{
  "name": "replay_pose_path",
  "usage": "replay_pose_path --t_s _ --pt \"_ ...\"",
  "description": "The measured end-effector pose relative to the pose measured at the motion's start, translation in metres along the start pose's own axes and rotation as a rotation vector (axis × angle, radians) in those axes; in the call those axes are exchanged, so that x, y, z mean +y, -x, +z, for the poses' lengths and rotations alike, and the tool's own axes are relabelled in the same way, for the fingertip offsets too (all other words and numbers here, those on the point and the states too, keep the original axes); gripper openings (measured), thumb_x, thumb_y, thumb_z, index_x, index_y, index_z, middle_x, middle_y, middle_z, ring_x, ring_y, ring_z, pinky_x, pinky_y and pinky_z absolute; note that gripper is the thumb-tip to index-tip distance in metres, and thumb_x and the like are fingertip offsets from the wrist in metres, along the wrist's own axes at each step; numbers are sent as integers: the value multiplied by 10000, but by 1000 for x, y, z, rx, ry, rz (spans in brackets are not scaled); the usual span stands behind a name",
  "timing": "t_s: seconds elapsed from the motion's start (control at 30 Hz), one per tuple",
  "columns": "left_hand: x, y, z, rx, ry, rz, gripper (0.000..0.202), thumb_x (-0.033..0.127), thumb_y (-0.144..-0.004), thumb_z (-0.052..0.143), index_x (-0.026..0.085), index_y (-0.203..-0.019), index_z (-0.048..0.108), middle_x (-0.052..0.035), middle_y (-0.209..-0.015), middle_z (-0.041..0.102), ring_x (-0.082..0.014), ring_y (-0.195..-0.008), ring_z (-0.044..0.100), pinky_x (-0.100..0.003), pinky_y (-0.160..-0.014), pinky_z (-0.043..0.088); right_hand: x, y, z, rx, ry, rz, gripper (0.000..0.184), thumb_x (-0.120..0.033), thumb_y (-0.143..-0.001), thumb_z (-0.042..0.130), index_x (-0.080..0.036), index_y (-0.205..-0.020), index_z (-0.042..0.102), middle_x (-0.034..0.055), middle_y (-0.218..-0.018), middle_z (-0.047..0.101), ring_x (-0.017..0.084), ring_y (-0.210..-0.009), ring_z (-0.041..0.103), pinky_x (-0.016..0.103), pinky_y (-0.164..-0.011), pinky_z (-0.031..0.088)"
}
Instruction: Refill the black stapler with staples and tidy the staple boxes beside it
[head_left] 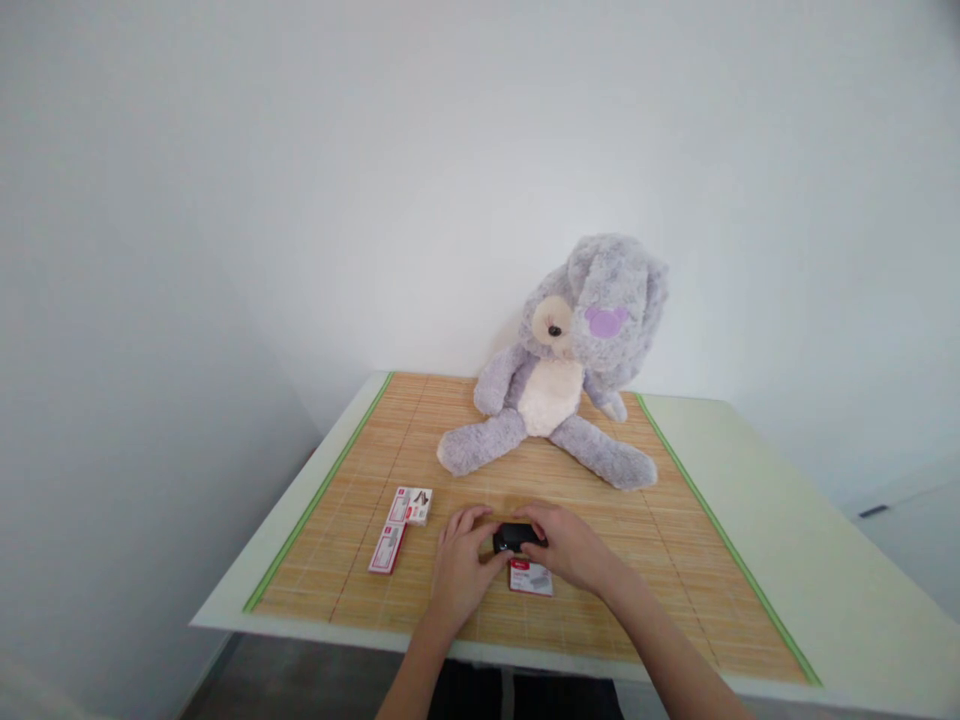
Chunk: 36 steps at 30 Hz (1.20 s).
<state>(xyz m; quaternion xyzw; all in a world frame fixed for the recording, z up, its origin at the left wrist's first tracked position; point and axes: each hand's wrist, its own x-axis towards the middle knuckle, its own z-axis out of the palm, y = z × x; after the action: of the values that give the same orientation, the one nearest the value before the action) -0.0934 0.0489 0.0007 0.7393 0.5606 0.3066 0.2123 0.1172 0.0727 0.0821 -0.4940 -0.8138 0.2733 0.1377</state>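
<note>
Between my two hands is a small, glossy black stapler, lying sideways low over the mat. My left hand has its thumb and fingers curved around the left end. With fingers behind and thumb in front, my right hand grips the right end and hides part of it. Just in front of the stapler, a red and white staple box lies flat, close under my right thumb.
Left of my hands lie more small boxes: a red and white one, and a white one with a dark picture beside another label. A grey plush rabbit sits behind on the green-edged bamboo mat, near the wall. The pale table extends right.
</note>
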Motion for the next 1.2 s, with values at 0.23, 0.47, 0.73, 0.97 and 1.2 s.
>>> replay_pose_path --t_s 0.23,0.47,0.73,0.97,1.2 --pt "1 1 1 36 2 -6 376 317 -862 712 346 -1236 675 -15 -1362 614 -263 -1290 516 -462 -1109 392 46 34 0 128 33 156 121 -331 -874 678 -221 -926 676 1 -833 650 181 -778 593 265 -680 371" --pt "5 2 -2 77 27 -18 265 259 -907 591 295 -1148 694 -37 -1295 650 -260 -1239 557 -466 -1085 410 71 72 35 335 -46 399 293 -517 -911 621 -225 -894 613 -31 -659 568 172 -620 569 280 -593 352" --pt "37 13 -12 -177 19 161 584 406 -780 739 336 -1342 595 -54 -1270 643 -296 -1182 556 -435 -1032 434 52 83 67 436 -69 452 473 -603 -933 553 -266 -1258 617 -27 -671 598 207 -622 627 299 -573 363" --pt "51 16 -1 -236 -43 207 635 325 -746 729 335 -1361 570 -45 -1237 656 -290 -1150 561 -434 -1057 391 56 82 75 467 -28 450 544 -568 -932 551 -288 -1398 563 -41 -653 631 200 -606 646 288 -574 379" --pt "40 19 3 -41 -181 -43 397 387 -853 650 298 -1240 638 -61 -1158 681 -293 -1138 583 -429 -994 406 57 85 75 422 -37 419 543 -587 -921 573 -262 -1356 593 -46 -648 646 200 -638 660 290 -595 399"
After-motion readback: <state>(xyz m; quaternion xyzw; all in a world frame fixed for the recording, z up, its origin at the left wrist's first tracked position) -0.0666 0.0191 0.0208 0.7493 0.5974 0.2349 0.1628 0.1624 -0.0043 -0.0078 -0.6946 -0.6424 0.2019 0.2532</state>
